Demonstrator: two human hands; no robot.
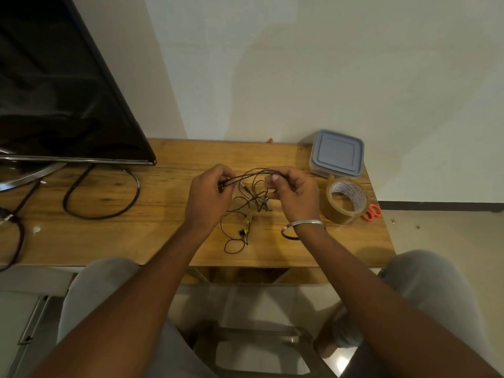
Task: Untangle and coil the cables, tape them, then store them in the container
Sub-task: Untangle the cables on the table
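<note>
A tangle of thin black cables (246,205) with small plugs, one yellow, lies at the middle of the wooden table (169,230). My left hand (208,197) pinches a bundle of strands at its left end. My right hand (294,193) pinches the same strands at the right, so they stretch between both hands above the table. Loose loops trail down toward the near edge. A roll of brown tape (345,200) stands right of my right hand. The grey lidded container (337,153) sits shut at the back right corner.
Orange-handled scissors (372,212) lie at the table's right edge beside the tape. A black television (54,91) on a metal stand fills the left, with a thick black cable (101,197) looped on the table. My knees are below the near edge.
</note>
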